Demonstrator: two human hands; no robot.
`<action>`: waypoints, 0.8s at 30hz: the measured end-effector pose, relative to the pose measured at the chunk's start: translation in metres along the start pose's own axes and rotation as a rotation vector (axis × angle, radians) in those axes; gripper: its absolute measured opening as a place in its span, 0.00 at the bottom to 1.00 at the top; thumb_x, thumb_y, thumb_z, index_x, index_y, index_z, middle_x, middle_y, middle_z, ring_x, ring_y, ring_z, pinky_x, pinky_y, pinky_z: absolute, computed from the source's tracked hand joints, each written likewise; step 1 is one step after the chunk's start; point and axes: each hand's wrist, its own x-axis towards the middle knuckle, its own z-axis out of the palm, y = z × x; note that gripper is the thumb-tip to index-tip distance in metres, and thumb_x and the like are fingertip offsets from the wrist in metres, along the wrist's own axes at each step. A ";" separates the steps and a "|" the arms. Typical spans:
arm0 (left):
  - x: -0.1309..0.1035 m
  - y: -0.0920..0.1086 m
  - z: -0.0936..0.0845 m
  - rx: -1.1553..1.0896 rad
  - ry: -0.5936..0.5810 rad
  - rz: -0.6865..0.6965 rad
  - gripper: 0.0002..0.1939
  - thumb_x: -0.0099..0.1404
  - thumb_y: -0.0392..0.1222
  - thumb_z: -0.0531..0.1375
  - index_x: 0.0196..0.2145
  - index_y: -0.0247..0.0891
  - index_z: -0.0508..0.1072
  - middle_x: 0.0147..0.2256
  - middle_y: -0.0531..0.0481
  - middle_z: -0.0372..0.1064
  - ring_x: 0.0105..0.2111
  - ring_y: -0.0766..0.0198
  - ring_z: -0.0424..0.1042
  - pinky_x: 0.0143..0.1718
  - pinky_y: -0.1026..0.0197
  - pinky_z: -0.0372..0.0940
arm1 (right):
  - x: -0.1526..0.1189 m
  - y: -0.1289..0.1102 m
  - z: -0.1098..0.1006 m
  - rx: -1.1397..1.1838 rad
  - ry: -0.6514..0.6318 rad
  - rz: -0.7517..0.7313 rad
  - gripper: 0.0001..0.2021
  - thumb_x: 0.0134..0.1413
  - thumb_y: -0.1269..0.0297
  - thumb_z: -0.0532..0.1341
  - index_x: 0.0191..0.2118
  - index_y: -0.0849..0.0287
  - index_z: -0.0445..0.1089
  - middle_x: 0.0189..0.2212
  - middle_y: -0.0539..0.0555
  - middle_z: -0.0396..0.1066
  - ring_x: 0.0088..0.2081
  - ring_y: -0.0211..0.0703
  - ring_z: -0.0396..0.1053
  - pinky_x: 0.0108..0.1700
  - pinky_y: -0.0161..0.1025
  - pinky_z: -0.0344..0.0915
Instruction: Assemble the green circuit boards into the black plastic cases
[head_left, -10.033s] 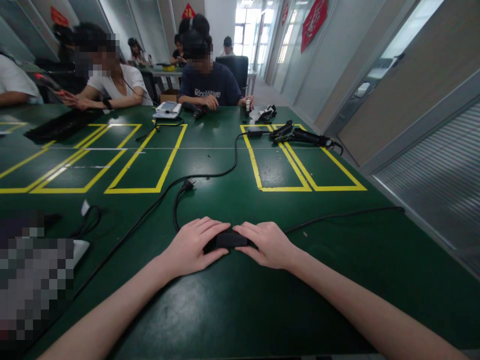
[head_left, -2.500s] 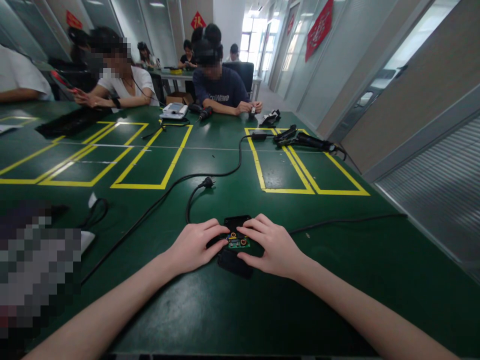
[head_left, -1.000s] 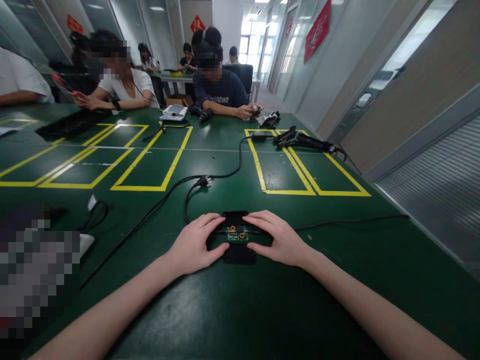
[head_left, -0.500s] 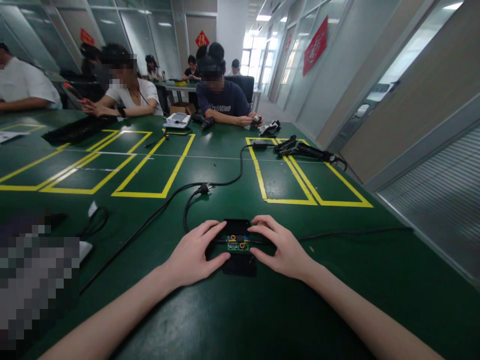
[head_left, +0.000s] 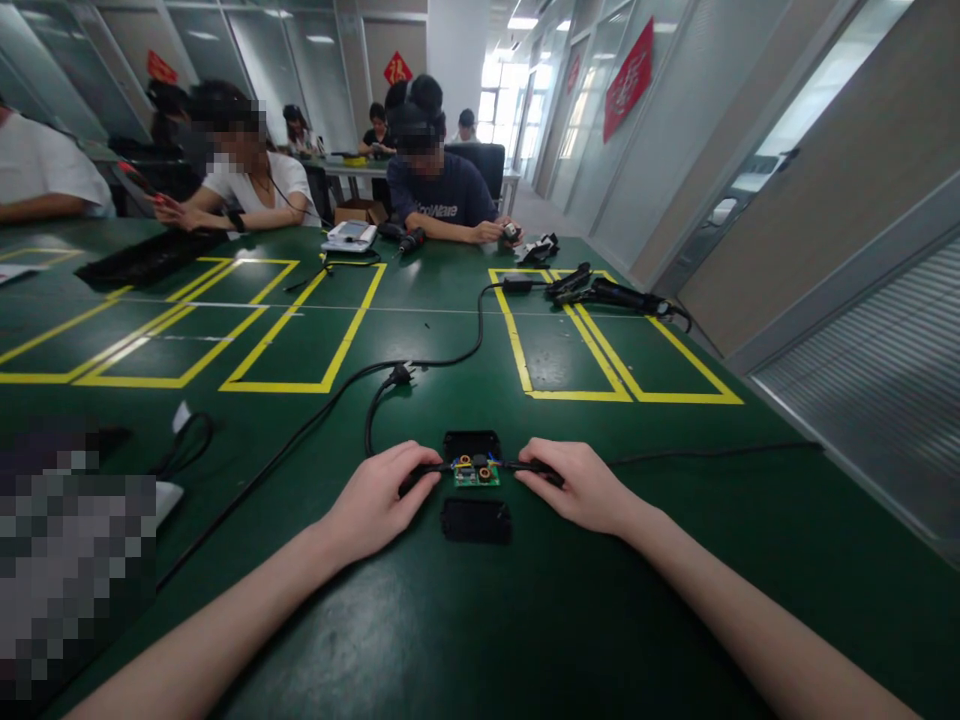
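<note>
A small green circuit board [head_left: 477,474] with copper-wound coils lies between my hands, a black cable joined to each side. My left hand [head_left: 386,495] pinches the left black cable [head_left: 444,467] close to the board. On the other side, my right hand [head_left: 574,490] is closed on the right black cable [head_left: 517,464]. Just behind the board sits one black plastic case half [head_left: 471,440]; the other black case half [head_left: 475,522] rests in front of it. Neither half is touched by my fingers.
A black cord with a power plug [head_left: 402,374] curves across the green table [head_left: 420,640]. Yellow tape rectangles [head_left: 577,397] mark its surface. At the back right lie black jointed parts [head_left: 607,295]. Co-workers sit opposite; one person [head_left: 446,195] handles a small part near a drill [head_left: 411,240].
Both hands have moved outward from around the circuit board and case halves, and closed on the cables at either side. The front case half now shows apart from the board.
</note>
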 end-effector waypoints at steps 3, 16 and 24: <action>-0.001 0.004 -0.002 -0.006 -0.007 0.054 0.08 0.74 0.39 0.55 0.44 0.38 0.74 0.35 0.51 0.74 0.29 0.65 0.71 0.29 0.64 0.64 | -0.002 -0.002 -0.001 -0.001 -0.011 -0.009 0.10 0.71 0.61 0.58 0.36 0.57 0.69 0.24 0.48 0.71 0.22 0.36 0.66 0.28 0.34 0.58; -0.005 0.007 -0.009 -0.023 -0.017 0.247 0.06 0.66 0.34 0.58 0.38 0.37 0.75 0.28 0.54 0.72 0.22 0.71 0.65 0.24 0.67 0.58 | -0.005 -0.019 -0.002 -0.034 -0.047 -0.149 0.14 0.74 0.64 0.54 0.36 0.59 0.73 0.26 0.50 0.75 0.24 0.35 0.70 0.30 0.33 0.60; -0.005 0.009 -0.008 -0.041 -0.118 0.177 0.06 0.64 0.36 0.58 0.37 0.38 0.76 0.28 0.54 0.72 0.20 0.72 0.64 0.23 0.68 0.58 | -0.002 -0.024 -0.005 -0.050 -0.084 -0.154 0.13 0.72 0.65 0.54 0.35 0.58 0.73 0.27 0.51 0.76 0.25 0.36 0.71 0.30 0.34 0.59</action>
